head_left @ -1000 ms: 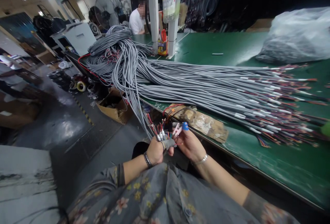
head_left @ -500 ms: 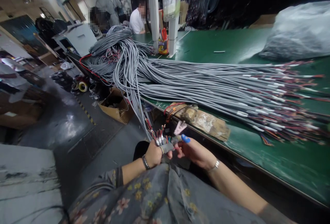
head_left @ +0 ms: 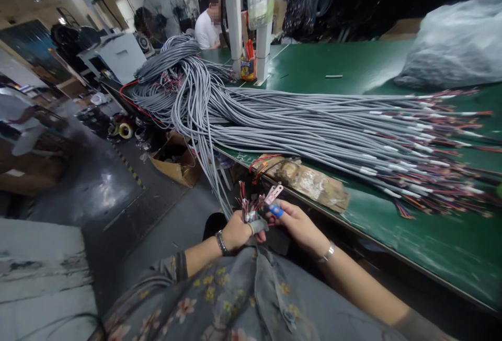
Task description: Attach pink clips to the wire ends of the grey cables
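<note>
Near my lap, my left hand [head_left: 236, 231] is closed around the ends of several grey cables [head_left: 221, 192]. Bare coloured wire ends [head_left: 247, 205], mostly red, stick up out of that fist, and grey wrapping covers one of its fingers. Just to the right is my right hand [head_left: 292, 220], closed in a pinch beside the wire tips, with a blue cover on one finger. A small pale pink tool with two legs [head_left: 273, 193] juts up from its fingertips; its exact kind is unclear. Dark material hides part of the grip.
A green workbench [head_left: 392, 236] bears a long bundle of grey cables [head_left: 274, 116] with stripped ends at right. A worn wooden block [head_left: 314, 186] lies on the near edge. A plastic-wrapped heap [head_left: 455, 48], an open carton [head_left: 176, 166] and a seated person [head_left: 207, 30] are farther off.
My right hand has turned and shifted slightly up, and the pink tool has tilted with its legs spread differently. The wires in my left hand now stand closer together.
</note>
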A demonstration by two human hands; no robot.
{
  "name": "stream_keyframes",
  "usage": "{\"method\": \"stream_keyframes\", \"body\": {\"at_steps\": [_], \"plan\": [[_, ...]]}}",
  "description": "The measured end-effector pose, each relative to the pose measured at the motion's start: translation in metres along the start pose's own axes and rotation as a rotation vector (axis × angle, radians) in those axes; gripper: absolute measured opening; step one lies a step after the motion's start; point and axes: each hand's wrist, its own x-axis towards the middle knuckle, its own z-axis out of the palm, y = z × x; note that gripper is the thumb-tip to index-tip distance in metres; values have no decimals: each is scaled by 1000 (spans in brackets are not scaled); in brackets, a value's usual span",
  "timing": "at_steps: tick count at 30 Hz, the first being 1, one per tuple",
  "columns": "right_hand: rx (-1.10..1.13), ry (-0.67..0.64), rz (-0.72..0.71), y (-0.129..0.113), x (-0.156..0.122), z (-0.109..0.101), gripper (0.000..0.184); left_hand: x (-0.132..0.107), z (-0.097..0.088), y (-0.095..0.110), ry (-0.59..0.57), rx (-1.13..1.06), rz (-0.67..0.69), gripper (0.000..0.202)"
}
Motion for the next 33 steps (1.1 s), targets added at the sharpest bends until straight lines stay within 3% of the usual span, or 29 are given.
{"method": "stream_keyframes", "body": {"at_steps": [3, 6, 11, 15, 18, 24, 33], "plan": [[17, -8, 38, 3, -4, -2, 50, 2, 3, -3, 103, -65, 44, 45], [53, -23, -5, 5, -9, 7, 48, 4, 5, -3, 130, -83, 85, 45], [153, 5, -46, 6, -11, 23, 45, 3, 2, -4, 54, -56, 90, 46], [136, -70, -5, 6, -6, 25, 44, 1, -3, -9, -50, -16, 81, 45], [144, -94, 38, 3, -2, 23, 45, 1, -3, -12, -38, -48, 94, 46], [370, -38, 100, 6, -4, 21, 43, 2, 1, -13, 29, -182, 110, 49], [133, -38, 99, -10, -6, 30, 53, 0, -1, -11, 31, -49, 98, 46]]}}
